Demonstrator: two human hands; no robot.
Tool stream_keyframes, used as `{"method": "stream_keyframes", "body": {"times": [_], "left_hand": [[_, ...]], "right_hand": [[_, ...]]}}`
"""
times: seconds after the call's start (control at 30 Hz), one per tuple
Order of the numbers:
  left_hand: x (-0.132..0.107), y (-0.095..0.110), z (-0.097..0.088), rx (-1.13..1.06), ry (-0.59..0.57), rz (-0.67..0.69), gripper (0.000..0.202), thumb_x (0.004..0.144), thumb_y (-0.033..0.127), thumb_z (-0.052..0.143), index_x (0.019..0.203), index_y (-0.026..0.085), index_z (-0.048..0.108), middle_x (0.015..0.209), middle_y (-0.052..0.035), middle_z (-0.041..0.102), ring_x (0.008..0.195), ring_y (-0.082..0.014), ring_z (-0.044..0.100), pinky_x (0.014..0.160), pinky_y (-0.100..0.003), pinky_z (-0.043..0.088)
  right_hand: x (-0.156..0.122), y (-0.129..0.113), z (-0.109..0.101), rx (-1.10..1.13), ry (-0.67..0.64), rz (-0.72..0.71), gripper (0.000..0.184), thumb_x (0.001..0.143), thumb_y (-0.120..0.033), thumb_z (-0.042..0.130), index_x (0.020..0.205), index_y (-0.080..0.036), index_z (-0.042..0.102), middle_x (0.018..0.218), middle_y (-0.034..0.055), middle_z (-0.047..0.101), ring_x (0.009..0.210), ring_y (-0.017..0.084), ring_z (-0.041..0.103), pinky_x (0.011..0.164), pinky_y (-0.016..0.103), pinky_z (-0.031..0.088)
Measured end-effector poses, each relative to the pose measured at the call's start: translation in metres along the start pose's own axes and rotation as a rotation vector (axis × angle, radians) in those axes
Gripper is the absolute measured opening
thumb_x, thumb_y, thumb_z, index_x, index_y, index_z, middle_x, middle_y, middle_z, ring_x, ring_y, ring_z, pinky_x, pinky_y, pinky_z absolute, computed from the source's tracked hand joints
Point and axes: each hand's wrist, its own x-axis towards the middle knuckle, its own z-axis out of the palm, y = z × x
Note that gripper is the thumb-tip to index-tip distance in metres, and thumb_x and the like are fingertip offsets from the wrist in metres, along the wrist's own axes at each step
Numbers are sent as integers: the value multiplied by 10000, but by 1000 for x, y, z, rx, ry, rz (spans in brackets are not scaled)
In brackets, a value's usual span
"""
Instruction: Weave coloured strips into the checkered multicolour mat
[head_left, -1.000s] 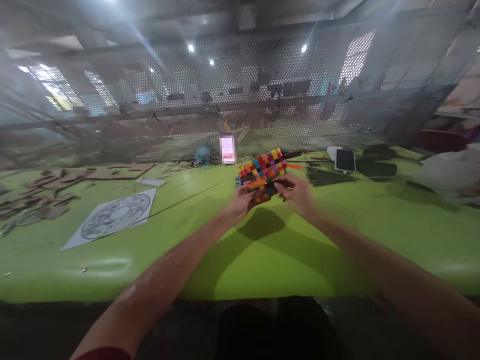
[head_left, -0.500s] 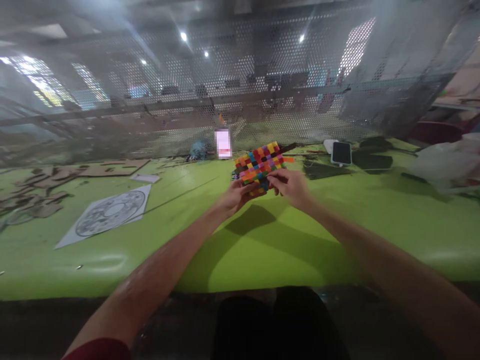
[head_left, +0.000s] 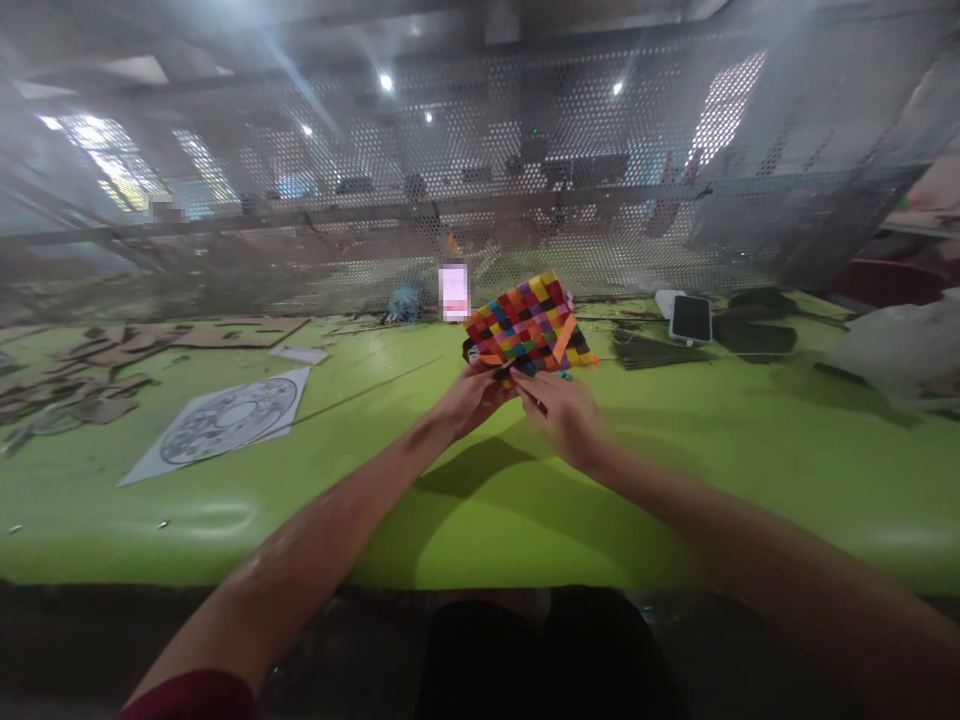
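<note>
Above the green tabletop point(head_left: 675, 430), a multicoloured woven piece point(head_left: 517, 318) is raised between the hands, tilted. The left hand point(head_left: 474, 395) clamps its lower left edge; the right hand point(head_left: 559, 410) has moved in close to the left, so both now work at one spot. An orange strip point(head_left: 564, 338) now slants across the piece's right side. Fingers hide that lower edge; whether the right pinches anything, I cannot tell.

A multicoloured woven piece point(head_left: 525, 320) is held by the left hand point(head_left: 478, 393) and right hand point(head_left: 562, 408). Brown scraps point(head_left: 124, 347) are strewn on the tabletop point(head_left: 330, 540).
</note>
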Motion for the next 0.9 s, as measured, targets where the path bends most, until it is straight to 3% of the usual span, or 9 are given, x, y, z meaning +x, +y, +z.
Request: {"method": "stream_keyframes", "body": {"times": [0.13,0.23,0.3,0.4,0.53,0.63,0.7,0.8,0.9], "left_hand": [[-3,6,8,-35,8,-36,133,838,58,673,885,168,729,964,-69,758,891,-170,704,970,-392,544],[-9,6,14,-39,-149,-30,38,860,200,724,891,179,714,898,-63,732,794,-187,671,869,-423,576],[-12,2,14,-30,-207,4,126,832,281,786,887,202,705,896,-52,730,817,-198,669,869,-431,582],[-10,-5,4,66,-272,-14,206,774,281,849,902,215,702,1049,-82,747,996,-239,690,966,-468,563],[7,-1,-24,310,-232,-171,344,710,109,825,1029,202,738,1130,-141,740,942,-251,727,920,-479,582],[21,17,-40,399,-47,-77,182,698,62,739,866,132,725,914,-116,742,804,-194,709,842,-380,582],[24,30,-41,378,64,40,116,748,97,710,857,132,725,905,-99,730,811,-175,692,839,-347,571],[18,40,-30,424,-47,50,214,880,325,701,965,137,758,1013,-132,737,880,-211,684,794,-335,562],[10,40,-20,581,-67,75,394,817,428,811,1104,164,756,1085,-126,754,948,-234,693,815,-306,540]], "right_hand": [[3,1,0,224,73,132,402,960,-264,605,1342,-214,722,1062,112,802,791,236,735,774,407,613],[5,2,3,514,111,245,413,975,-374,587,1325,-199,720,858,75,781,596,193,684,596,358,609],[8,3,3,619,170,288,377,965,-425,591,1198,-187,769,777,63,744,578,194,679,580,359,611],[16,10,-5,602,313,309,274,924,-429,642,982,-203,786,820,76,723,710,224,714,699,396,631],[27,29,-22,496,453,281,165,911,-374,640,949,-253,746,995,91,674,916,252,693,757,389,617],[34,44,-30,431,386,262,113,891,-301,619,926,-250,714,1043,89,643,891,230,671,730,358,592],[35,51,-30,295,259,211,86,857,-237,616,840,-220,698,945,91,653,847,235,648,739,367,560],[34,53,-26,100,107,193,139,853,-187,579,763,-202,684,798,81,679,769,242,624,728,362,492],[29,47,-22,107,48,237,196,906,-208,522,869,-196,714,814,69,725,667,217,613,654,328,436]]}}
